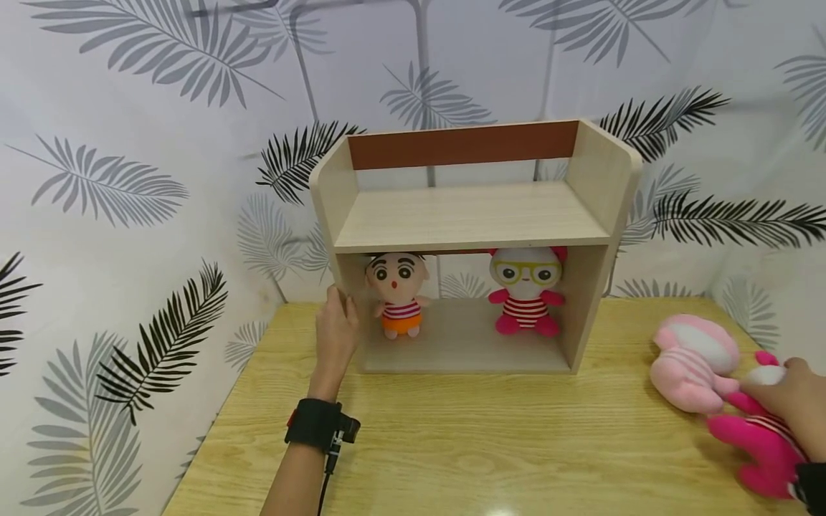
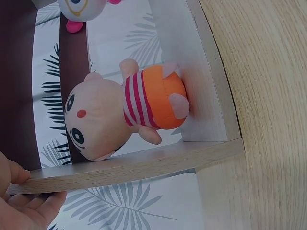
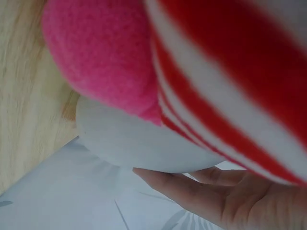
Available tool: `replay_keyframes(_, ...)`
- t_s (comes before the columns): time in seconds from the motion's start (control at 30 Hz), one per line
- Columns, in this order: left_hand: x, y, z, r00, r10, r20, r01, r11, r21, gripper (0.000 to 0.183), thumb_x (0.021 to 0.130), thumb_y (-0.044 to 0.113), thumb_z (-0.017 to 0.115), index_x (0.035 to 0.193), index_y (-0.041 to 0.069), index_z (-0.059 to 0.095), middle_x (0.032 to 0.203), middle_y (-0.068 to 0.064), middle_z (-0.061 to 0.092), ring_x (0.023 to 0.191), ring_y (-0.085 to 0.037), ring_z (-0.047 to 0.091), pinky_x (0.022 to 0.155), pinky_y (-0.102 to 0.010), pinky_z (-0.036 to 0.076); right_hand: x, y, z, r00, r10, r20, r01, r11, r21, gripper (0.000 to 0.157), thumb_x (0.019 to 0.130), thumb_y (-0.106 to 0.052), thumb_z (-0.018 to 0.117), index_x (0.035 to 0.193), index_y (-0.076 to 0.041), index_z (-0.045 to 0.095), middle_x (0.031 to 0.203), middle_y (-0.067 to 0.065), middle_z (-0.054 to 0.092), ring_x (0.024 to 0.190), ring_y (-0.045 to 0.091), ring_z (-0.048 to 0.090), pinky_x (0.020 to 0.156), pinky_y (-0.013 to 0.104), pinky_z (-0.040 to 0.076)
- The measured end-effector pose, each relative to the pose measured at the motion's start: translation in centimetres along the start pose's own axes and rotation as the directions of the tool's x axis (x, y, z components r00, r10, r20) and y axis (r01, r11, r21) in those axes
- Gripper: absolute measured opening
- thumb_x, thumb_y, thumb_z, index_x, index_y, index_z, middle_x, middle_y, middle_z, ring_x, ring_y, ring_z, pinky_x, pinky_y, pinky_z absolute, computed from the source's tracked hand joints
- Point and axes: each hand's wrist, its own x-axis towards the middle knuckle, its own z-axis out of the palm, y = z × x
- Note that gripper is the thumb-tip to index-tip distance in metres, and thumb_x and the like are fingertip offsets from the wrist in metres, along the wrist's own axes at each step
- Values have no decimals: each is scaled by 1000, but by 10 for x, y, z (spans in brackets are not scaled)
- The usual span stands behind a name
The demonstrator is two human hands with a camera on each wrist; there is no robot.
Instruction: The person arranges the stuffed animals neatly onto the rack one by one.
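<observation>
My left hand point(image 1: 337, 331) grips the left side panel of a small wooden shelf point(image 1: 474, 218); in the left wrist view the thumb point(image 2: 18, 173) and fingers lie on either side of the board point(image 2: 129, 167). Just inside that panel a boy plush doll point(image 1: 398, 294) with striped top and orange shorts sits in the lower compartment. A panda-like plush toy point(image 1: 525, 290) with yellow glasses sits at its right. At the far right my right hand point(image 1: 790, 398) holds a hot-pink plush toy point(image 1: 761, 444) with red-and-white stripes by its upper part; its face is largely hidden.
A light-pink plush toy point(image 1: 690, 362) lies on the wooden table point(image 1: 464, 437), left of the toy in my right hand. Leaf-patterned cloth point(image 1: 129, 179) hangs behind and to the left. A cable point(image 1: 328, 466) runs from the left wrist camera.
</observation>
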Motion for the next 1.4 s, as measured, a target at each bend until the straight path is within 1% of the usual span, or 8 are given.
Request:
replay_keyframes(0.2,2,0,0,1000,6,-2,-6,1000,-5,13,91,6,49,96,-5,47,79,-26,59,72,-35,57,57,-50,47,0,4,1,986,-121,-116,133,985,106,69,77,-20,61,113,24,23,95,45,38,80,51,44,72,60,41)
replay_keyframes(0.4,3,0,-2,1000,-4,-1,4,1000,4,14,91,6,50,97,-6,47,80,-27,59,73,-37,57,57,-50,47,-6,-6,-6,969,-158,-190,188,971,149,67,77,-17,60,114,25,25,96,44,38,78,50,45,68,61,42)
replay_keyframes(0.57,4,1,-1,1000,-11,4,11,1000,1,15,90,5,50,100,-6,47,84,-28,60,76,-37,58,59,-50,48,-15,-14,-10,935,-208,-287,269,943,193,65,75,-12,62,114,26,26,97,44,37,78,51,44,64,61,42)
replay_keyframes(0.67,4,2,-2,1000,-12,6,12,1000,2,15,90,5,50,100,-5,47,84,-28,60,76,-37,58,59,-51,49,-20,-21,-14,922,-218,-321,292,934,207,66,74,-10,61,118,25,25,101,44,36,82,51,41,66,62,40)
replay_keyframes(1.0,2,2,-2,1000,-7,5,7,1000,1,12,90,5,50,97,-5,47,80,-27,60,73,-37,58,56,-50,48,-30,-46,-30,912,-216,-350,298,933,201,73,77,-13,61,130,16,20,111,42,32,86,50,39,64,62,40)
replay_keyframes(1.13,2,1,-1,1000,-9,1,9,1000,7,11,90,4,51,95,-5,47,79,-26,60,73,-37,58,56,-50,48,-35,-55,-35,901,-226,-372,323,919,226,73,76,-12,61,129,16,21,109,41,33,84,48,39,56,52,40)
replay_keyframes(1.23,2,1,0,1000,-17,9,17,1000,6,12,90,5,51,96,-4,47,80,-27,60,73,-38,58,57,-50,48,-39,-60,-39,885,-238,-400,349,908,231,71,74,-12,62,128,15,25,105,38,36,78,42,41,48,35,38)
replay_keyframes(1.4,1,0,0,999,-29,14,29,1000,1,13,91,7,49,97,-4,47,80,-28,60,73,-38,58,56,-50,48,-47,-69,-47,853,-281,-440,413,878,240,65,74,-11,64,127,10,32,101,34,42,63,5,39,40,20,34)
